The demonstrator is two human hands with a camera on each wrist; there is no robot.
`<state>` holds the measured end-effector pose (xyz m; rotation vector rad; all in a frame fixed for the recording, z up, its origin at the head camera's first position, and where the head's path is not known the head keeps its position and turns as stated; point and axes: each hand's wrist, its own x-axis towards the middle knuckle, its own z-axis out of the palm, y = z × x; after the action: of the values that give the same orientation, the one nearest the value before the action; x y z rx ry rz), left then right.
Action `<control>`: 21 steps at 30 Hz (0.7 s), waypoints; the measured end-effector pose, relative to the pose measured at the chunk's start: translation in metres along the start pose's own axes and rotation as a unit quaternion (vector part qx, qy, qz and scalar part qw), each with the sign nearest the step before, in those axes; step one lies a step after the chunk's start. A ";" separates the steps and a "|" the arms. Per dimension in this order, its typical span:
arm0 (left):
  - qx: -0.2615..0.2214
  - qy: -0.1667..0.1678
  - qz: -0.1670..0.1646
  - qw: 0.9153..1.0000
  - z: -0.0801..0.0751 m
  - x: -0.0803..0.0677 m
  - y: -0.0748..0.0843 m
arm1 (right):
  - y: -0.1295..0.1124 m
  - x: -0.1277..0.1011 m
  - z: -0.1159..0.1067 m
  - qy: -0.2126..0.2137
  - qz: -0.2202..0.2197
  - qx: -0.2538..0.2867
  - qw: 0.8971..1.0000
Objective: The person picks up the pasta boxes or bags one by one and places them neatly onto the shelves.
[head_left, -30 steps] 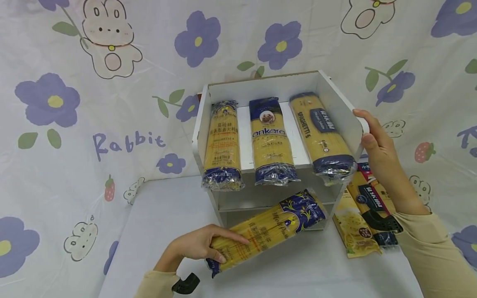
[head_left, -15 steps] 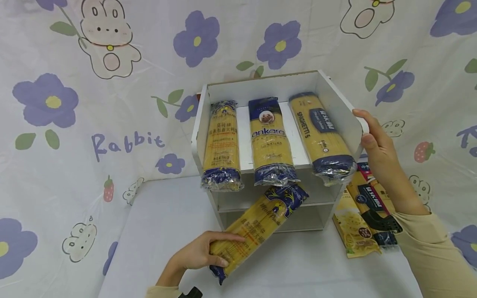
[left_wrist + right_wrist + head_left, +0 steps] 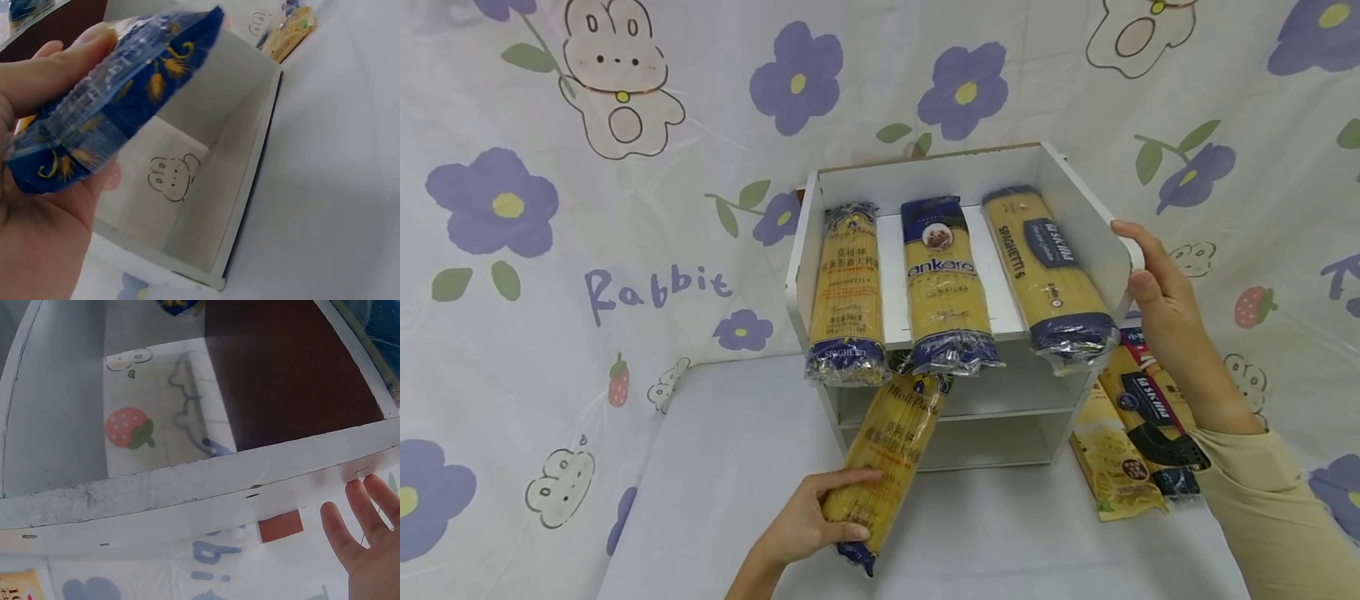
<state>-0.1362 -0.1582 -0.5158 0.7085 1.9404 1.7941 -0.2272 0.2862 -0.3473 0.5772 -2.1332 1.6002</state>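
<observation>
I'm at a makeshift tabletop display, shop or home I can't tell: a white cloth printed with purple flowers (image 3: 865, 50) hangs at twelve o'clock behind a white, open-fronted shelf unit (image 3: 887, 185) of clear-wrapped yellow spaghetti packets (image 3: 947, 287).

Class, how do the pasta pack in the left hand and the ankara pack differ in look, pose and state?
The held pack is gripped by the left hand; the ankara pack lies on the top shelf. In the head view, the held pack's upper end leans right; the ankara pack's leans slightly left. The held pack shows Chinese characters; the ankara pack, a round picture. Both are long, with yellow middles and blue ends.
</observation>
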 end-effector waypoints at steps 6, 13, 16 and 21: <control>-0.020 0.062 0.012 0.998 0.011 0.001 -0.003 | 0.000 0.000 0.000 -0.006 0.001 0.003 1.000; -0.061 0.107 0.041 0.992 0.023 0.003 -0.010 | 0.002 0.000 0.000 -0.009 -0.002 0.004 1.000; -0.067 0.127 0.046 0.989 0.027 0.004 -0.012 | 0.002 0.000 0.000 -0.009 -0.003 0.010 1.000; -0.071 0.155 0.050 0.984 0.035 0.007 -0.013 | 0.002 0.000 0.000 -0.005 -0.008 0.003 1.000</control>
<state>-0.1218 -0.1274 -0.5316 0.5105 1.9668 2.1910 -0.2282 0.2869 -0.3484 0.6036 -2.1272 1.5985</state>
